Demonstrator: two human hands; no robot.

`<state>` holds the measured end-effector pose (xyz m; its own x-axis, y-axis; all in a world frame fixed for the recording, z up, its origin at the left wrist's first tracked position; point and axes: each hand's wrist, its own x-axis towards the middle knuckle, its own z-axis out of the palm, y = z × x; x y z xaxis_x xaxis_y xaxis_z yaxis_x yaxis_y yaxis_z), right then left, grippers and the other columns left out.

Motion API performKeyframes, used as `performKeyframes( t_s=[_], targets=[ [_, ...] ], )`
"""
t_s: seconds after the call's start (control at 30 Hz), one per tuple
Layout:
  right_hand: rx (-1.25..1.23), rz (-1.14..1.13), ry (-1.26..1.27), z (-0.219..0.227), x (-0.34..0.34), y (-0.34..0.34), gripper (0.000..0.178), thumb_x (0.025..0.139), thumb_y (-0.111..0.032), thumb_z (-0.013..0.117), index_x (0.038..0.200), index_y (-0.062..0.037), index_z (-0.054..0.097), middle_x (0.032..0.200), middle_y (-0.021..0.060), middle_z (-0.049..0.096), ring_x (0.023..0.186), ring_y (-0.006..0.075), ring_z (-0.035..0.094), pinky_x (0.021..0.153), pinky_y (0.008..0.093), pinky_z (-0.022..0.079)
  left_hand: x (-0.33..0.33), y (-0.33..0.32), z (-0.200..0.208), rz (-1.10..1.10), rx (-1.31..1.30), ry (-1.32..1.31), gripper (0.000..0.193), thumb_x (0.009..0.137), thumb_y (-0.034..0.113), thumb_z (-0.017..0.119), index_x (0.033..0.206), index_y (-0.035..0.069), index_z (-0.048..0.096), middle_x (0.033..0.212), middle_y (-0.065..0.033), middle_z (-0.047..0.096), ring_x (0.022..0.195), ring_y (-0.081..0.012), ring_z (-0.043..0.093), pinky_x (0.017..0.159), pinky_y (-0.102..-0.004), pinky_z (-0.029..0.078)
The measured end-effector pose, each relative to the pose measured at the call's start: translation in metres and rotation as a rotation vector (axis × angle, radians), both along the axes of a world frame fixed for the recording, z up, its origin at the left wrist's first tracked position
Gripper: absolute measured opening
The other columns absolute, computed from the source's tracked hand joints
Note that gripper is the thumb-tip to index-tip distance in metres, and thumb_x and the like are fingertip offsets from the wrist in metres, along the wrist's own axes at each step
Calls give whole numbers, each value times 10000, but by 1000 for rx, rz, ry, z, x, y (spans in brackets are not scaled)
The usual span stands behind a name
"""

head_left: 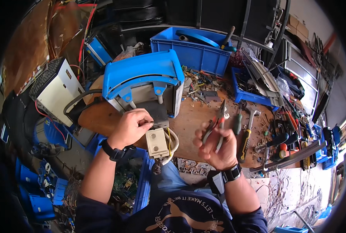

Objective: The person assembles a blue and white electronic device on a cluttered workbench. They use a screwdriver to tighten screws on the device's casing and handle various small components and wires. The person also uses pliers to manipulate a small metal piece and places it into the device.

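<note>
Just above a beige plastic box [156, 143] with two round marks, my left hand [129, 126] is closed in a pinch. A thin dark piece shows at its fingertips; it may be a wire end, but its kind is unclear. White cable and a yellow-green wire [169, 143] run along the box's right side. My right hand [219, 149], slightly blurred, grips long-nose pliers [222, 111] with red on the handles, the tips pointing up and away. Beyond the left hand, a blue-topped appliance housing [142, 72] stands on the wooden table [186, 126].
A hammer [250, 128] and a green-handled screwdriver [239, 119] lie right of the pliers. A large blue crate [194, 54] stands behind, with scrap bits near it. At left is a white metal case [62, 89]. A blue bin [145, 182] of circuit boards sits below the table.
</note>
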<state>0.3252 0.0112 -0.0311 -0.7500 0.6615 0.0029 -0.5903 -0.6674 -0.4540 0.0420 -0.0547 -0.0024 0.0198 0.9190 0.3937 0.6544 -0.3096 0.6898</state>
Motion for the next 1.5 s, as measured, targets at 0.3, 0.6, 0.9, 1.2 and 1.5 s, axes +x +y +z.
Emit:
performKeyframes(
  t_s=[0.3, 0.6, 0.9, 1.2, 1.5],
  targets=[
    [1387, 63, -1328, 20, 19, -6, 379, 825, -57, 540, 1193, 17, 482, 959, 175, 588, 808, 291, 608, 711, 374, 525, -5, 2, -5, -27, -27, -12, 64, 815, -73, 666, 840, -25, 633, 813, -15, 558, 649, -57, 493, 567, -220, 413],
    [1873, -277, -1643, 42, -21, -10, 394, 773, -3, 513, 1164, 37, 480, 1057, 222, 504, 1013, 376, 513, 895, 423, 476, -2, 2, -3, -36, 37, 30, 109, 772, -98, 681, 819, -15, 627, 794, -22, 564, 633, -64, 502, 553, -230, 414],
    [1905, -295, -1704, 38, -36, -16, 322, 803, -22, 536, 1119, 16, 488, 1030, 197, 514, 990, 349, 536, 822, 398, 523, -3, 2, -2, -36, 41, 42, 107, 762, -78, 690, 819, -17, 623, 789, -25, 566, 613, -78, 492, 538, -247, 403],
    [1943, -303, -1734, 40, -40, -17, 299, 796, -29, 550, 1087, 19, 501, 1015, 195, 519, 982, 338, 541, 803, 375, 531, -3, 1, -2, -39, 46, 58, 107, 762, -72, 688, 813, -15, 614, 779, -30, 559, 609, -89, 497, 540, -253, 406],
    [1941, -292, -1725, 41, -40, -17, 338, 777, -22, 564, 1104, 31, 496, 1019, 199, 517, 981, 338, 537, 808, 376, 528, -2, 2, -3, -33, 50, 68, 112, 756, -76, 684, 812, -18, 607, 771, -40, 556, 607, -99, 510, 549, -263, 418]
  ],
)
